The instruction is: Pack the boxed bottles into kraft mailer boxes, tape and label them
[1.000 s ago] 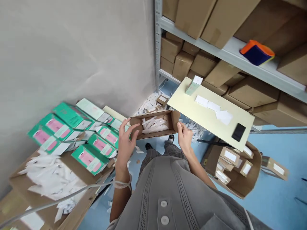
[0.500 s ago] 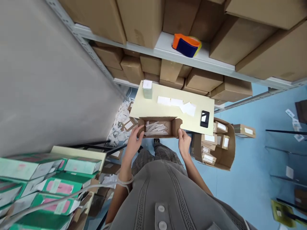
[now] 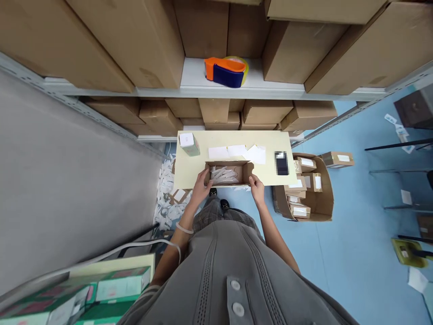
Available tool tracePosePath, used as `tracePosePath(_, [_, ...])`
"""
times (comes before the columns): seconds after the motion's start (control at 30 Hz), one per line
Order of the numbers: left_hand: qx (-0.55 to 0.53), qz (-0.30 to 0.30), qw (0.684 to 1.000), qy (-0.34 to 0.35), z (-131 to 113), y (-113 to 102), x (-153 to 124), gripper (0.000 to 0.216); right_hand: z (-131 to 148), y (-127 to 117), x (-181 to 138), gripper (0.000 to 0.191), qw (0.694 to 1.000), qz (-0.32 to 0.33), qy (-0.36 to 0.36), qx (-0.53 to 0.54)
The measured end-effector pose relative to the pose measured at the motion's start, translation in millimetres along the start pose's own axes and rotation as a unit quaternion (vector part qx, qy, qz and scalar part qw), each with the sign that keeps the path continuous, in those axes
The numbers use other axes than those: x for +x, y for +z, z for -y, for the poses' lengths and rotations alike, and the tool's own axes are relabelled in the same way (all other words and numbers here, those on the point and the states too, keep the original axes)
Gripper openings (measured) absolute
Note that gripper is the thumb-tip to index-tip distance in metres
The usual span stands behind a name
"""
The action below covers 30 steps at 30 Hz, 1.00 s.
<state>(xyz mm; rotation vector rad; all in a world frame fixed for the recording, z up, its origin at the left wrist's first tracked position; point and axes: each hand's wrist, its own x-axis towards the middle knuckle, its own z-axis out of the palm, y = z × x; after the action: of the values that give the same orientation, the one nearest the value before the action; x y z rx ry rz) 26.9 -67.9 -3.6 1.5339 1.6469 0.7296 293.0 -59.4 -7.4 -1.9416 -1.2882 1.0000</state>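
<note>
Near left: several green, white and pink printed rectangular cartons [image 3: 120, 284], grouped on a pale surface, within reach of your left arm. A white flexible cord [image 3: 135, 245] runs past your left forearm.

Centre: your left hand [image 3: 200, 188] and right hand [image 3: 257, 190], one at each end of a long, open-topped brown cardboard box [image 3: 241, 173]. Left fingers clamped around the left end; right fingers clamped on the near right corner. The two-ended hold probably keeps the box level and its mouth upward. It lies over the near edge of the counter; whether it rests there, you cannot tell from above.

Inside the box: loose white slender strips [image 3: 221, 175], bunched toward the left, apparently kept in by the walls.

Right, on the floor: a large open brown carton [image 3: 321, 205], gathering smaller white-labelled brown boxes [image 3: 299, 211].

Beneath and beyond your box: a pale yellow rectangular counter [image 3: 184, 174]. Right end, a black phone-like slab [image 3: 281, 163], face obscured; far middle, flat white paper sheets [image 3: 233, 151], spread out; far left, one pale green carton with a white top [image 3: 190, 144]. All sit clear of your hands, perhaps to leave working room.

Far: grey metal shelving [image 3: 162, 91], stacked with plain brown boxes [image 3: 214, 109]; on it, an orange and dark-blue tape dispenser [image 3: 226, 72] occupies a gap.
</note>
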Motion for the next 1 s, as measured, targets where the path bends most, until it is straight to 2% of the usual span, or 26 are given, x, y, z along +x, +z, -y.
tracePosePath(0.13, [0.011,0.026,1.000,0.008,6.1,-3.4,36.5,0.060,3.6,16.0,31.4,0.052,0.997,0.008,0.061,0.054])
tracePosePath(0.23, [0.014,0.036,0.999,0.010,4.5,-1.3,51.3,0.061,7.9,22.1,45.9,0.051,0.994,0.005,0.099,0.055])
tracePosePath(0.37, [0.007,0.008,1.000,0.011,-0.3,7.1,55.7,0.058,18.2,24.7,48.8,0.048,0.995,-0.007,0.086,-0.043])
tracePosePath(0.5, [0.006,-0.002,1.000,0.011,-3.9,8.8,48.8,0.052,25.8,25.1,44.2,0.051,0.988,-0.001,0.083,-0.129])
tracePosePath(0.57, [0.020,-0.023,0.999,0.016,-6.2,1.3,44.0,0.045,26.4,24.3,42.2,0.051,0.986,0.009,0.081,-0.146])
tracePosePath(0.67, [0.066,-0.116,0.991,0.016,-11.5,-23.3,44.4,0.036,24.8,21.8,41.5,0.050,0.986,0.025,0.078,-0.148])
tracePosePath(0.73, [0.102,-0.188,0.977,0.004,-15.2,-44.3,55.0,0.039,23.8,19.6,42.6,0.049,0.986,0.037,0.077,-0.145])
tracePosePath(0.8, [0.139,-0.233,0.962,-0.021,-17.9,-62.6,74.9,0.051,23.7,17.3,44.6,0.049,0.986,0.056,0.075,-0.141])
tracePosePath(0.9, [0.189,-0.232,0.950,-0.092,-18.7,-75.1,113.7,0.068,24.2,14.1,46.8,0.048,0.985,0.080,0.072,-0.135])
tracePosePath(1.0, [0.186,-0.186,0.952,-0.156,-16.8,-68.0,144.7,0.074,23.0,11.1,46.5,0.047,0.986,0.089,0.070,-0.122])
